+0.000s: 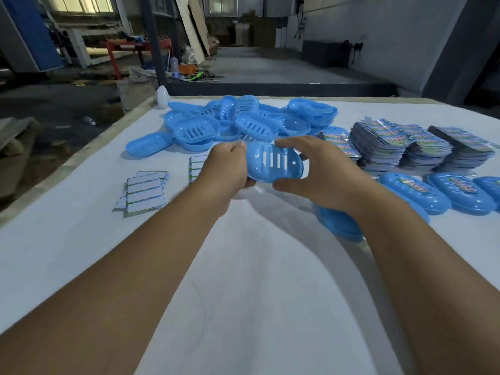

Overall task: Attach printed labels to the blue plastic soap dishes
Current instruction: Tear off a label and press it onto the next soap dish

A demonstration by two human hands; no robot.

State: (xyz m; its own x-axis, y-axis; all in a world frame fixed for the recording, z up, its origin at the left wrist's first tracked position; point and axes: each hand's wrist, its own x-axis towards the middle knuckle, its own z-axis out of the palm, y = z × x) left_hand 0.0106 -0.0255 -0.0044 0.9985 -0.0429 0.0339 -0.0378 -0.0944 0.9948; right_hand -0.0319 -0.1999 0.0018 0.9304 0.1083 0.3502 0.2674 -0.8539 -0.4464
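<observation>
Gripping blue soap dish (273,165) between both hands' curled fingers (290,144), above table (257,280)

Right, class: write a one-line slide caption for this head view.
Both hands, left and right, hold a blue soap dish above the white table.

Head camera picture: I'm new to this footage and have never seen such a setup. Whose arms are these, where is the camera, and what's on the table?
No machine here: a person wears a camera on the head, looking down at their own bare arms. The left hand and right hand both grip one blue soap dish above the white table. Behind lies a pile of unlabelled dishes. Stacks of colourful printed labels sit to the right, with labelled dishes in front of them. Small white sticker sheets lie to the left.
</observation>
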